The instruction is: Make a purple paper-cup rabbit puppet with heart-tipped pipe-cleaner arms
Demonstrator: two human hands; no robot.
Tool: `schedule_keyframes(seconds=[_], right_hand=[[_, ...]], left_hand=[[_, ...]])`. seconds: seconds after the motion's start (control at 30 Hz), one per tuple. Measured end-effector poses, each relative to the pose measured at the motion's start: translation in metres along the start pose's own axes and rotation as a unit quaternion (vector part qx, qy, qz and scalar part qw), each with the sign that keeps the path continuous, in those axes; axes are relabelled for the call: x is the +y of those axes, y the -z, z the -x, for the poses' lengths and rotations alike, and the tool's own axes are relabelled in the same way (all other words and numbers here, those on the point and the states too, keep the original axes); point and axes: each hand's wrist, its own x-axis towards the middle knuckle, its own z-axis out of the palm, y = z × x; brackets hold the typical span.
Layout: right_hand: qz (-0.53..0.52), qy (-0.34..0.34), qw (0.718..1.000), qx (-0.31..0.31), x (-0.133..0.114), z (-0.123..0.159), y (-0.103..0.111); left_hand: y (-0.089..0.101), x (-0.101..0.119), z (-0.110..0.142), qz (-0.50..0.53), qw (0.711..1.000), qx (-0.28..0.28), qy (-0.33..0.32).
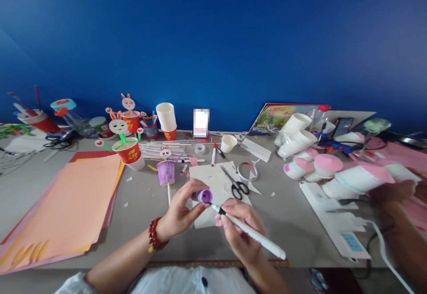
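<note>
Between the thumb and fingers of my left hand (185, 205) is a small purple cylinder (206, 196), its dark open end facing me; what it is made of I cannot make out. My right hand (243, 227) grips a white marker (256, 234) with a black collar. The marker's tip points left and meets or nearly meets the cylinder's rim. Under and behind the hands lies white paper (207, 174), with black-handled scissors (239, 189) on its right side. A purple-coloured paper cup (166, 172) with a rabbit face on top stands just beyond my left hand, on a white stick.
Stacked coloured paper (90, 196) covers the left. Behind are red rabbit cups (128, 152), stacked white cups (166, 116), a white cup (228, 143) and a tape roll (247, 171). At right lie pink-topped cups (356, 180), a power strip (336, 218) and another person's arm (400, 223).
</note>
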Motion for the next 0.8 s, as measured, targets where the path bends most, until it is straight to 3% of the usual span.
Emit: schedule_keyframes(seconds=[0.37, 0.6, 0.8], right_hand=[[-0.085, -0.064, 0.994, 0.028, 0.006, -0.004, 0.002], [-0.005, -0.004, 1.000, 0.008, 0.000, -0.004, 0.001], [0.063, 0.039, 0.997, 0.004, -0.003, -0.004, 0.002]], left_hand=[[0.005, 0.002, 0.003, 0.003, 0.999, -0.049, 0.010], [0.001, -0.003, 0.003, 0.016, 1.000, -0.020, 0.012], [-0.001, -0.008, 0.003, -0.022, 0.999, 0.027, -0.035]])
